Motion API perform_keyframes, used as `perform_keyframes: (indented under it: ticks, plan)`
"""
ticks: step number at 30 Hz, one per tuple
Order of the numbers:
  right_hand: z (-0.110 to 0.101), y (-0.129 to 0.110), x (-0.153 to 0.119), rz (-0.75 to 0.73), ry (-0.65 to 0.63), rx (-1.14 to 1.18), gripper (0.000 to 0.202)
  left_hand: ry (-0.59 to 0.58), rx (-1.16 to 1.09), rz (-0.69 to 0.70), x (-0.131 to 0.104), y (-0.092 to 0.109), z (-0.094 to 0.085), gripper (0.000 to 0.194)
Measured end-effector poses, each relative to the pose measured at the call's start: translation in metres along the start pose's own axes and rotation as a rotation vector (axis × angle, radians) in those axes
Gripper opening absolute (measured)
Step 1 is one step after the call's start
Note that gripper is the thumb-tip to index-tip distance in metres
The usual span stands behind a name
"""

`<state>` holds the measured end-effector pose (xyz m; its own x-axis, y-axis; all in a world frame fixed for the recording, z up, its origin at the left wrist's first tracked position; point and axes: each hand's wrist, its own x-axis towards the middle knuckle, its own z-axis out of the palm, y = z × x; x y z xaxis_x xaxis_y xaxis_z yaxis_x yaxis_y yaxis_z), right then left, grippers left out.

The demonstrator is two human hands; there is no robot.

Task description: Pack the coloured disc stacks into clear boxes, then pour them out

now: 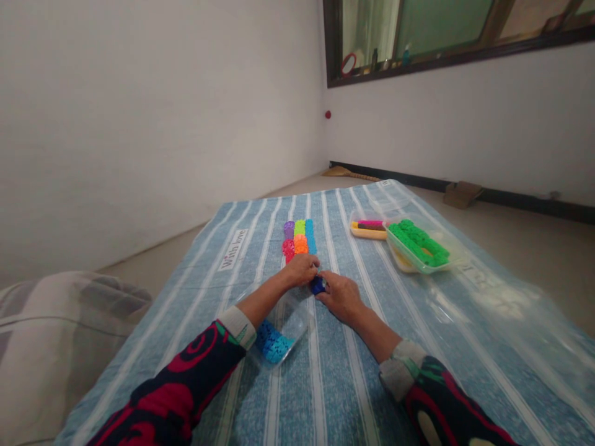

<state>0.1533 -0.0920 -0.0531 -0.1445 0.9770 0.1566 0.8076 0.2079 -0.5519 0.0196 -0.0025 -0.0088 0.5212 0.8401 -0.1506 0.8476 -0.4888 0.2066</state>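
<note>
My right hand [341,296] is closed around a small cluster of dark blue pieces [318,285], low over the table. Close beside it, my left hand [302,270] has its fingers bent together at the cluster's upper edge; whatever they pinch is hidden. Just beyond my hands lie rows of small coloured pieces: purple [289,230], lime green [300,228], light blue [310,229], red [289,249] and orange [300,244]. Under my left forearm stands a clear plastic container [297,334] with blue pieces [274,344] in it, partly covered by the arm.
To the right, a clear tub with green pieces [416,241] rests on another container, beside a tray [369,234] of pink, yellow and dark pieces. A striped blue cloth [260,409] covers the table. Clear plastic [506,303] lies along the right side. A wall borders the left.
</note>
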Motion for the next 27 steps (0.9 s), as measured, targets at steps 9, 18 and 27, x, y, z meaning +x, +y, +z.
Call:
perform_keyframes:
  ticks: [9,18,27]
  plan:
    - [-0.0012,0.0011,0.0003,0.016,0.016,0.044,0.042,-0.087,-0.029,0.158,0.0026,0.0007,-0.0007,0.026]
    - [0.0068,0.0033,0.0006,0.022,0.028,-0.005,0.042,-0.042,-0.019,0.134,0.0016,-0.0006,0.0065,0.028]
    - [0.0079,0.0054,0.0038,0.009,0.048,0.090,0.043,-0.045,-0.042,0.105,0.0024,0.0013,0.0045,0.026]
